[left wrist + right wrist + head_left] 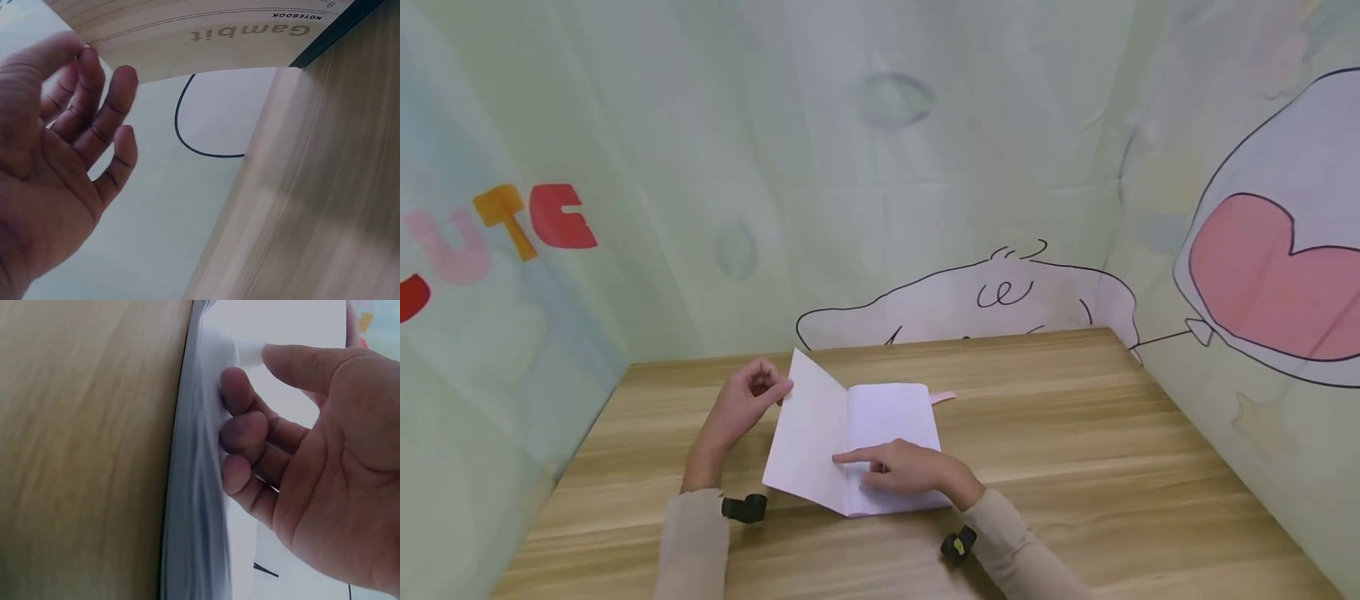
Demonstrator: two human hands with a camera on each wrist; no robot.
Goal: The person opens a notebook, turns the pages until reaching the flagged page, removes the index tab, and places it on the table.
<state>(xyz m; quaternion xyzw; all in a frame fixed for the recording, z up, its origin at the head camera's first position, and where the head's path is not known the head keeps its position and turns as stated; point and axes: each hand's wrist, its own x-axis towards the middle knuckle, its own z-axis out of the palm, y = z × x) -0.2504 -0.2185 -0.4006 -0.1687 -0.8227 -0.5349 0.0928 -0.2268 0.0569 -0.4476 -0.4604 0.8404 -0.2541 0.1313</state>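
Note:
A notebook (895,412) lies on the wooden table with its front cover (808,429) lifted at a slant to the left. In the left wrist view the cover's outer face (250,44) reads "Gambit" and "NOTEBOOK", with a dark spine strip. My left hand (748,400) pinches the cover's left edge between thumb and index finger. Over the white page, my right hand (906,467) points its index finger at the inner side of the cover near the fold, its other fingers curled. The right wrist view shows those fingers beside the page edges (206,462).
A pink ribbon (943,397) sticks out from the notebook's right side onto the wooden table (1075,433). Printed curtains (880,183) stand behind the table and along both sides. Each wrist wears a small black camera, one near the left sleeve (747,507).

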